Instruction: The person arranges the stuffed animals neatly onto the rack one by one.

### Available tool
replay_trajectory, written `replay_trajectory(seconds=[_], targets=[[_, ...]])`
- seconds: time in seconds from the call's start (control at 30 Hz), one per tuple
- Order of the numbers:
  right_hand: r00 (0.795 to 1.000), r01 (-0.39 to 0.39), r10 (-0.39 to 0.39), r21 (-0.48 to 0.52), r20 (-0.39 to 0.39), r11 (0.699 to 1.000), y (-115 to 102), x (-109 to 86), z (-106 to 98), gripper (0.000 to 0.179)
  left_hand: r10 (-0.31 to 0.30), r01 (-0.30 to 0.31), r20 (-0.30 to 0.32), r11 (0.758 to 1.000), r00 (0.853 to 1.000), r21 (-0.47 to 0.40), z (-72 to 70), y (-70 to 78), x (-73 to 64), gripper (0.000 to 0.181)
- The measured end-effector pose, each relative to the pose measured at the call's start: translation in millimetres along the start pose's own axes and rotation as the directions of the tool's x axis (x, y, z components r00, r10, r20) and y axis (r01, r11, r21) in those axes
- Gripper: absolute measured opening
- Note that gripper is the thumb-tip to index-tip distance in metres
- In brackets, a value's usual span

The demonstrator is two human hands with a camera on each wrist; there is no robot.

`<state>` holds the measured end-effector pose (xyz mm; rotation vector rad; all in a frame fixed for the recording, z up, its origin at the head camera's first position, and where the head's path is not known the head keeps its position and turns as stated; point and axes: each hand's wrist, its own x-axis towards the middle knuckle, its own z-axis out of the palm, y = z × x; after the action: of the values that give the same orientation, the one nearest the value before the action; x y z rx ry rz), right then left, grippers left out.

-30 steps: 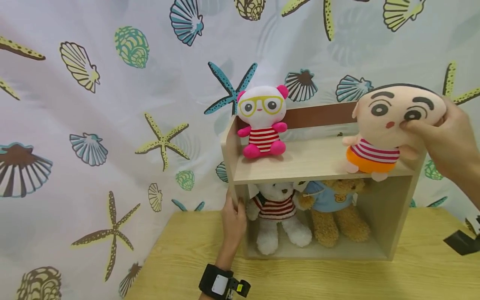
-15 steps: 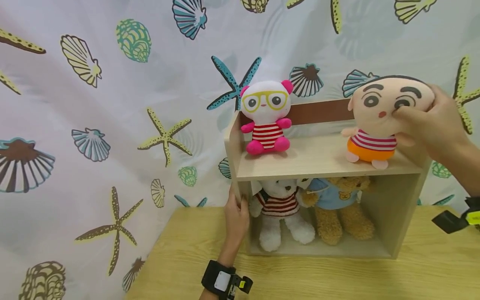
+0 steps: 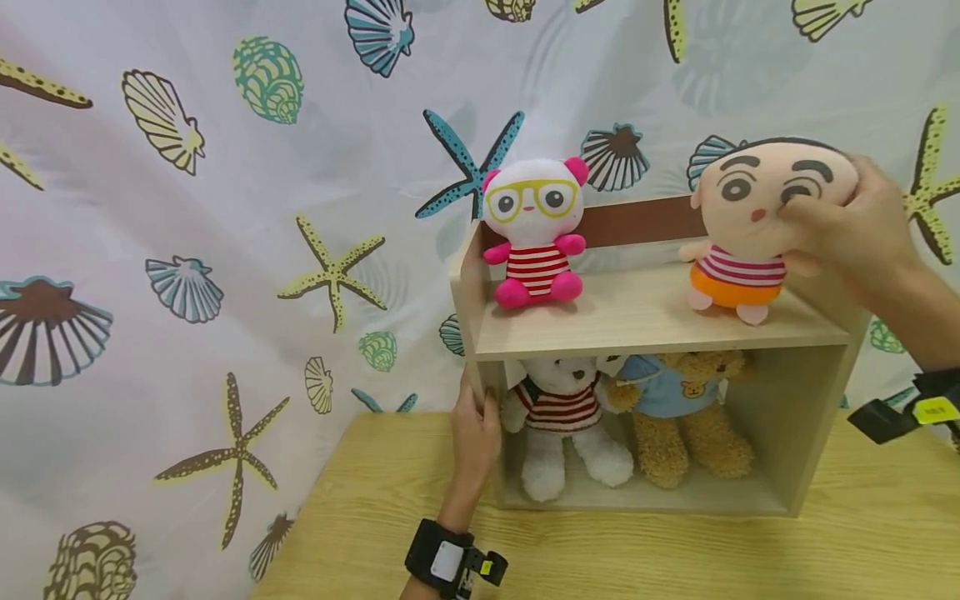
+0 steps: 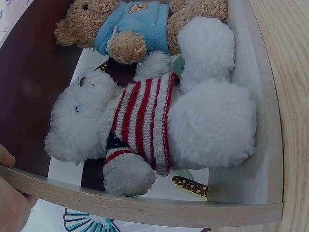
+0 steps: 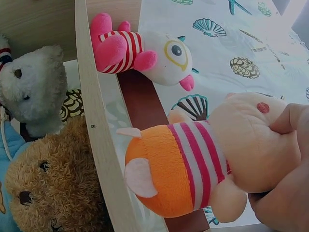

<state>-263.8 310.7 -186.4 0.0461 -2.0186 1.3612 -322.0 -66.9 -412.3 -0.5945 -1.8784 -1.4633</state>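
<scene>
My right hand (image 3: 855,225) grips a plush boy doll (image 3: 742,275) by the side of its head, the thumb pressing its face. The doll has a striped top and orange shorts and is upright at the right of the upper shelf (image 3: 637,325); whether its feet bear on the board I cannot tell. At the shelf's left end sits a pink and white plush panda (image 3: 536,267) with yellow glasses. My left hand (image 3: 476,425) holds the left side panel of the small wooden shelf unit, its thumb in front; the left wrist view shows the fingers (image 4: 6,157) round the panel edge.
Below, a white plush dog (image 3: 566,417) in a striped sweater and a brown teddy bear (image 3: 678,417) in blue sit side by side in the lower compartment. The unit stands on a wooden table (image 3: 615,558) before a shell-print curtain (image 3: 225,167).
The right hand has moved the boy doll a little left and back over the upper shelf. My left hand keeps its hold on the side panel. The view has shifted slightly.
</scene>
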Motion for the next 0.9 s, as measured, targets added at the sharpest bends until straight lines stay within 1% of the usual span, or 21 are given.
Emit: replay_trajectory(seconds=[0.17,0.27,0.4,0.57,0.63,0.77,0.9], targets=[[1.0,-0.014,0.013,0.023,0.013,1.0,3.4,5.5,3.9,0.042,-0.014,0.014,0.016,1.0,1.0,-0.023,-0.5,-1.3,-0.9,0.055],[0.999,-0.034,0.034,0.023,0.01,0.999,5.6,9.1,4.5,0.041,-0.017,0.017,0.018,1.0,1.0,-0.015,-0.6,-2.2,-1.4,0.055],[0.998,-0.054,0.053,0.021,0.015,0.998,7.7,14.7,3.7,0.043,-0.004,0.004,0.013,1.0,1.0,-0.001,-0.3,-3.1,-0.2,0.055],[0.995,-0.08,0.079,0.024,0.053,0.996,11.1,19.6,2.0,0.046,-0.009,0.008,0.01,1.0,1.0,0.006,0.3,-3.3,-0.1,0.055],[0.995,-0.085,0.083,0.033,0.063,0.996,12.4,21.4,2.6,0.045,-0.011,0.011,0.012,1.0,1.0,0.003,0.5,-3.3,-0.2,0.056],[0.995,-0.079,0.077,0.035,0.058,0.996,14.5,25.8,5.3,0.042,-0.011,0.011,0.01,1.0,1.0,-0.003,0.8,-3.7,-0.3,0.056],[0.995,-0.087,0.084,0.055,0.061,0.995,16.6,31.1,7.6,0.042,-0.007,0.007,0.002,1.0,1.0,0.003,0.9,-3.8,-0.2,0.056]])
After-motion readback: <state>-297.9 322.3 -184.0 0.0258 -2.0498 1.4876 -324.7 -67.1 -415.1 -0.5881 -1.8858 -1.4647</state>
